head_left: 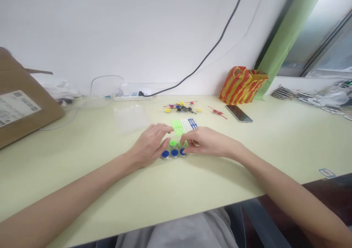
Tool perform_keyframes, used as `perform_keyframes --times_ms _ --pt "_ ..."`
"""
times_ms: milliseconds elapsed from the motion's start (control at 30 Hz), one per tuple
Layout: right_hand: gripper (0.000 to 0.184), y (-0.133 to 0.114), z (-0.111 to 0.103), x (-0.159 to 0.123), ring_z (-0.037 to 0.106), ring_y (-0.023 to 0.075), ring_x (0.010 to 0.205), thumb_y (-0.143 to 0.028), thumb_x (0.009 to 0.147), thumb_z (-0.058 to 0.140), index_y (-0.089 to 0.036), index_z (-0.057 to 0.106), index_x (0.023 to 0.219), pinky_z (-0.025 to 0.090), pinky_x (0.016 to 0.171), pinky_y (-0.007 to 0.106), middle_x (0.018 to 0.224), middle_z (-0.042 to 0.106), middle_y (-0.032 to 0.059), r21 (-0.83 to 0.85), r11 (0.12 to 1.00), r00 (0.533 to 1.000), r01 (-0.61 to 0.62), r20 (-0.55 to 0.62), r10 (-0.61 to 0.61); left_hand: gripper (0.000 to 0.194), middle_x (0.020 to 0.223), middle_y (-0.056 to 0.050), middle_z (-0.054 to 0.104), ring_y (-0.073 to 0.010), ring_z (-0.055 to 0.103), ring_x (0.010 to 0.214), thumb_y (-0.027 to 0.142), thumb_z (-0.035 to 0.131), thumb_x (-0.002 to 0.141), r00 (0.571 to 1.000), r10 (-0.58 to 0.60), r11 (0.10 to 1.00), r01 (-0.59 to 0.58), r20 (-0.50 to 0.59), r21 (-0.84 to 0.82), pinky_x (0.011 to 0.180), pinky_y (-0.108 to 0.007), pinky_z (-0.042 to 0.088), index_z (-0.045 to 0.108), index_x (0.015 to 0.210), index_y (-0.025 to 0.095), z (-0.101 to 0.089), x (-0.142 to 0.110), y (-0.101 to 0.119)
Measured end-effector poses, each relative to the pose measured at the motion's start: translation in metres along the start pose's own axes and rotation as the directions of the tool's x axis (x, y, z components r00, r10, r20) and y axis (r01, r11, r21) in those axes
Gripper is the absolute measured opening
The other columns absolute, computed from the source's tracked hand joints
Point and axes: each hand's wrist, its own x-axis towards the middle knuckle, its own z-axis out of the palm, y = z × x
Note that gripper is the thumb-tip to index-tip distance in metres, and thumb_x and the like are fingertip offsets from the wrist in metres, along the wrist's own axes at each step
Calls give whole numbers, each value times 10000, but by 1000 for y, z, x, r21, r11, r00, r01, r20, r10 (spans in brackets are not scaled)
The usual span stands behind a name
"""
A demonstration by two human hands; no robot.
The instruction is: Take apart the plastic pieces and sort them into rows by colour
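Observation:
A short row of small clear round pieces with blue tops (174, 153) stands on the table. Behind them sit similar pieces with green tops (173, 143). To their left is my left hand (151, 145), its thumb and fingers apart and nothing seen in it. My right hand (203, 141) curls over the right end of the rows, thumb and index finger closing around a green-topped piece; its palm side is hidden. Just beyond the hands lie thin plastic sticks side by side, bright green (178, 128), white (185, 125) and blue (193, 123).
Farther back are a pile of coloured sticks and round pieces (183, 108), a red stick piece (217, 112), a phone (239, 113) and a striped bag (242, 85). A clear plastic sheet (132, 117), power strip (134, 97) and cardboard box (24, 97) lie leftward.

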Motion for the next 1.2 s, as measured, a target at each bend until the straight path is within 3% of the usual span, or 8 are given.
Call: perform_keyframes --times_ms 167,300,367,500,600,700,867,1200 --pt "155 9 -1 0 521 125 654 -169 983 509 -214 652 941 331 635 247 760 653 -11 -110 984 960 -140 -257 108 217 1099 -83 633 -227 588 995 138 379 1034 1000 -22 1000 22 7 -12 866 -391 460 470 1223 193 -1 0 -1" --pt "193 49 0 21 598 172 789 -187 1000 469 -220 656 1031 362 689 267 893 704 33 -260 937 922 -233 -365 128 208 1094 -83 629 -226 581 982 146 362 1043 999 -51 999 51 18 -2 860 -392 454 473 1212 193 -1 -1 -1" --pt "249 76 -3 46 630 202 928 -161 999 447 -208 661 1116 386 739 275 1043 713 79 -319 905 914 -281 -375 152 201 1092 -83 632 -226 580 975 155 363 1046 998 -59 998 59 22 -1 858 -393 455 473 1210 190 0 -1 0" --pt "283 124 -14 112 632 210 1019 -160 982 492 -197 690 1181 422 805 272 1146 702 102 -303 884 921 -355 -277 275 200 1085 -85 642 -226 584 969 165 357 1047 997 -68 998 68 30 8 852 -395 460 476 1206 184 0 0 1" --pt "220 141 -13 157 640 202 1023 -206 967 569 -191 732 1113 429 827 260 1131 720 98 -265 892 923 -365 -229 310 205 1079 -89 646 -228 590 964 172 353 1045 997 -65 998 64 37 13 850 -398 465 484 1202 180 -1 0 2" --pt "143 147 -4 184 653 229 971 -250 911 680 -158 755 991 431 792 276 1057 739 131 -261 889 921 -376 -212 327 210 1069 -91 652 -230 600 946 181 350 1042 997 -71 997 71 32 8 840 -398 473 490 1199 181 -1 0 3" --pt "181 158 5 195 654 225 924 -281 859 750 -140 756 973 427 737 272 1049 747 152 -206 884 899 -420 -226 374 214 1070 -93 652 -228 603 930 183 345 1041 996 -77 997 76 34 9 829 -392 476 487 1201 188 0 -1 3" --pt "148 171 -17 191 647 159 850 -233 859 733 -125 787 944 444 745 235 982 776 108 14 898 844 -441 -335 420 224 1101 -97 646 -230 585 957 184 337 1049 994 -95 995 94 51 17 861 -402 468 478 1223 182 0 0 3"
